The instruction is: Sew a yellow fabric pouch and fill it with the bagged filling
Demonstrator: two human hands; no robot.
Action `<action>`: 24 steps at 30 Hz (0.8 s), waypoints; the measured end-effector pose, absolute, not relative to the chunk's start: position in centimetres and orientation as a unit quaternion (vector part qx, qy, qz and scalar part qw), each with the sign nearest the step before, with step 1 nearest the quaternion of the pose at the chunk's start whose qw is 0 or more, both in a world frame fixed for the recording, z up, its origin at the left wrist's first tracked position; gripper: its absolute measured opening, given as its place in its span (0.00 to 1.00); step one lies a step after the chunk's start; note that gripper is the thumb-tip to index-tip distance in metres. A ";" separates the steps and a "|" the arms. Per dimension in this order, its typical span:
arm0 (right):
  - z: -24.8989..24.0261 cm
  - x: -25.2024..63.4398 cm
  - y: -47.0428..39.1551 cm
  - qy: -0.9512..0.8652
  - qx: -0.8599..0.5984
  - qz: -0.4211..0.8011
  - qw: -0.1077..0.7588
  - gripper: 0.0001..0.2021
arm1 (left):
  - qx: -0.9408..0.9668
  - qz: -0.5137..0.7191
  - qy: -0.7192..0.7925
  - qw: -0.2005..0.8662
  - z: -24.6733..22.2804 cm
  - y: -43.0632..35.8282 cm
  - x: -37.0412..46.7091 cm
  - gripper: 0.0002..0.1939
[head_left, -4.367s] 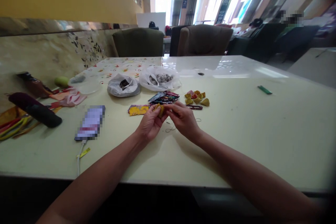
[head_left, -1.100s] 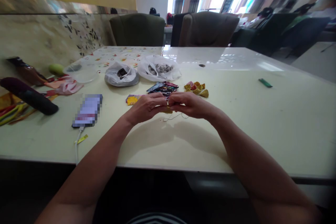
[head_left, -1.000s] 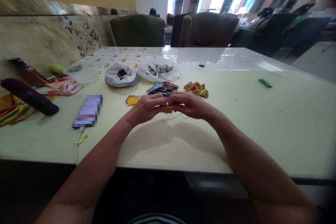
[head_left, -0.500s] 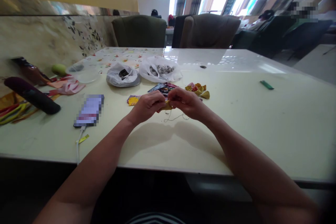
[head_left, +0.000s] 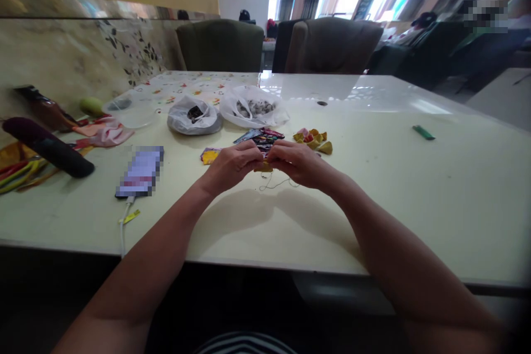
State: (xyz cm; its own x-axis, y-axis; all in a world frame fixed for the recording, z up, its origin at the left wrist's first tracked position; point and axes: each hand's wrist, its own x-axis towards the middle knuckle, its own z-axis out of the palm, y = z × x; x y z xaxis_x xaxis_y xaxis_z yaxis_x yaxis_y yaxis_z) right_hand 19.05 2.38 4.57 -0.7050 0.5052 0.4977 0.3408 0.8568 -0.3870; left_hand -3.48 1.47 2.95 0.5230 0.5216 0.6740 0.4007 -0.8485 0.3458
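Note:
My left hand (head_left: 236, 165) and my right hand (head_left: 297, 163) meet above the table, fingers closed in a pinch. Between them they hold a small yellow cloth piece (head_left: 264, 167), mostly hidden by the fingertips. Below it a thin dark thread (head_left: 274, 185) curls over the tabletop. Just beyond the hands lies a pile of dark, multicoloured patterned pieces (head_left: 260, 136). A yellow and purple piece (head_left: 210, 156) rests by my left hand. Past my right hand sits a cluster of small yellow cone-shaped pieces (head_left: 314, 139), with some red and pink among them.
Two white plastic bags stand behind the pile, one with dark contents (head_left: 194, 119), the other with greyish lumps (head_left: 256, 108). At left are a phone (head_left: 141, 171) on a white cable (head_left: 123, 229), a dark cylinder (head_left: 50, 147) and pink cloth (head_left: 108, 131). A green object (head_left: 423, 132) lies right.
My fingertips have drawn slightly apart, and more of the patterned pile shows between the hands. Both hands still pinch the yellow piece. The view has shifted slightly.

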 end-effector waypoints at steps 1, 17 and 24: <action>4.7 19.1 2.3 -0.921 -0.229 0.112 0.295 0.08 | 0.873 0.403 0.270 0.058 3.0 1.4 -3.5 0.09; 4.3 18.4 1.7 -0.907 -0.248 0.053 0.338 0.12 | 0.834 0.448 0.278 0.165 2.8 1.3 -3.3 0.06; 3.7 17.9 1.8 -0.898 -0.241 0.030 0.367 0.12 | 0.759 0.515 0.292 0.270 2.4 1.1 -2.5 0.09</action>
State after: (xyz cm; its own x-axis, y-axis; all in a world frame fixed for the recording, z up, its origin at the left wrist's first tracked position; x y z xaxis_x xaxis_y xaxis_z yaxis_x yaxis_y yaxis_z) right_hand 17.92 1.78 3.68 -0.6143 0.4551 0.6446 0.4112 0.8819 -0.2307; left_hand -2.54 1.10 2.41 0.2992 0.7212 0.6247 0.1650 -0.6840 0.7106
